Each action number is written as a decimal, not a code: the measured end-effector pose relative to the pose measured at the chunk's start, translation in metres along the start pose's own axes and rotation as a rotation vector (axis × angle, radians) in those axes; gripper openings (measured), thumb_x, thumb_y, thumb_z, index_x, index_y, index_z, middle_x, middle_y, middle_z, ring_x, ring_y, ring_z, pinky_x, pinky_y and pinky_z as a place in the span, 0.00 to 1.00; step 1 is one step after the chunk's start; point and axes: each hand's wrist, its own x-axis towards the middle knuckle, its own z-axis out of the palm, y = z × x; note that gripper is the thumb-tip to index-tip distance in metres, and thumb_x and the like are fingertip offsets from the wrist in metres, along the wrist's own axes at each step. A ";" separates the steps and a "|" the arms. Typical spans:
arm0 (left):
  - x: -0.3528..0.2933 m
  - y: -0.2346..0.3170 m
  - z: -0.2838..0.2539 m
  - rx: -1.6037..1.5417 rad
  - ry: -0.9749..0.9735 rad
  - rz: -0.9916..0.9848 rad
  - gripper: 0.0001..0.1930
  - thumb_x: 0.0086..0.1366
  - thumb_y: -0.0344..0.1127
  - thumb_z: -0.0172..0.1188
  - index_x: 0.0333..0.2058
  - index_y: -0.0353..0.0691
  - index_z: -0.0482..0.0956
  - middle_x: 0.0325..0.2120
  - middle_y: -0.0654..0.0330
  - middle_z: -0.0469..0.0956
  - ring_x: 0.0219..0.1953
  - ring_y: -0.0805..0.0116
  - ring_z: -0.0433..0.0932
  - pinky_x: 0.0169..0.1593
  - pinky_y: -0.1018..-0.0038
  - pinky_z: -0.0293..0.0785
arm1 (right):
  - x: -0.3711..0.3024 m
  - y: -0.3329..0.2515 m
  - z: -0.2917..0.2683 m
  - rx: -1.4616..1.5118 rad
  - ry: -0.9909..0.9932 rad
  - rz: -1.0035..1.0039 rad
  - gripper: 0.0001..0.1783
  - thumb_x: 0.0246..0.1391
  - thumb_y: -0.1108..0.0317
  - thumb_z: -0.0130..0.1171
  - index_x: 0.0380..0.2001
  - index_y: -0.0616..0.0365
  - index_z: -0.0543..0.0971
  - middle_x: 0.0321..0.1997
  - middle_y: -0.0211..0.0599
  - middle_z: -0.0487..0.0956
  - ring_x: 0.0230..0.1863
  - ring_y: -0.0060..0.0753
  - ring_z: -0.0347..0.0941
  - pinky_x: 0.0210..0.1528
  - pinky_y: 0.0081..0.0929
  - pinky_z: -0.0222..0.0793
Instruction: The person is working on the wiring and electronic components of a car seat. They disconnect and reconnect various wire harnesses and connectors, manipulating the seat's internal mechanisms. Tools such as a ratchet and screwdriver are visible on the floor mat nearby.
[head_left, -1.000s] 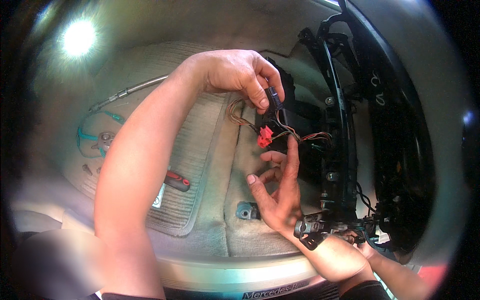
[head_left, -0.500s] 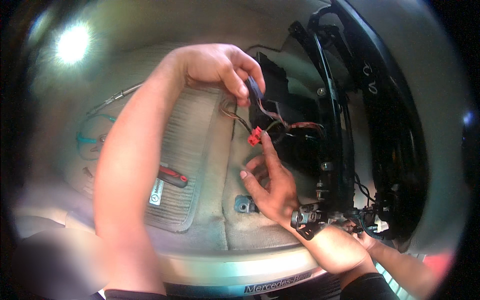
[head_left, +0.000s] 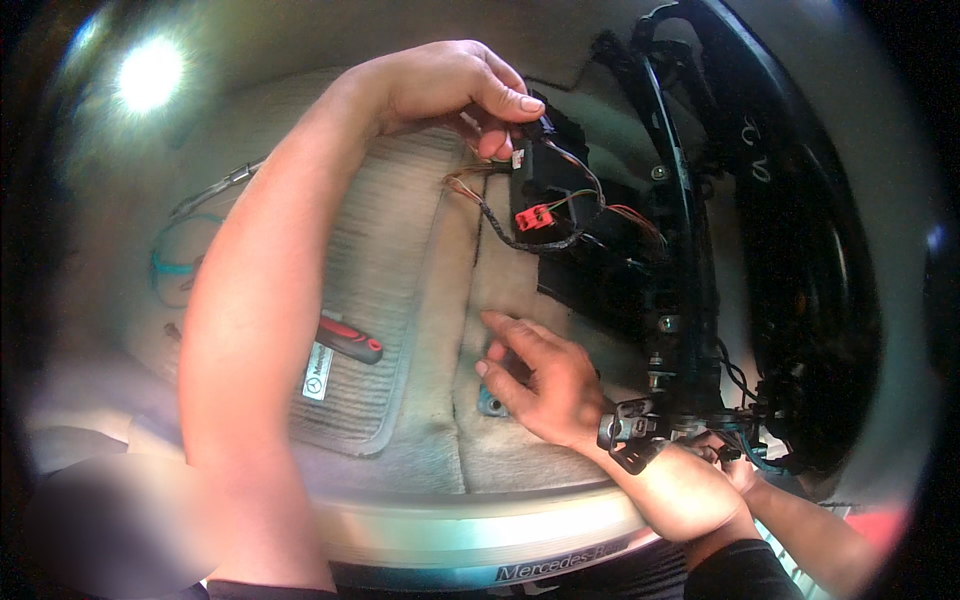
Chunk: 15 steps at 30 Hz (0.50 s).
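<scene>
Currently, a dark plug [head_left: 542,127] is pinched between the thumb and fingers of the left hand [head_left: 465,90], over a black box [head_left: 546,172]. From the plug, thin coloured wires [head_left: 600,185] are looped down past a red connector [head_left: 535,217], which is seen in front of the box, apart from both hands. Nearer the sill [head_left: 470,530], the right hand [head_left: 548,385] is held loosely, thumb and fingers parted, above the carpet [head_left: 425,465]; a small blue-grey fitting [head_left: 490,403] is partly covered by it. Farther left, a red-and-black handle [head_left: 350,340] is laid on a ribbed mat [head_left: 350,420].
</scene>
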 end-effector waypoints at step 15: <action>-0.015 0.032 0.003 0.183 -0.122 0.033 0.17 0.51 0.36 0.74 0.37 0.31 0.83 0.28 0.59 0.83 0.29 0.74 0.80 0.38 0.78 0.76 | 0.011 0.006 0.008 0.378 0.452 -0.219 0.40 0.50 0.77 0.67 0.66 0.59 0.64 0.70 0.49 0.60 0.39 0.27 0.76 0.47 0.25 0.75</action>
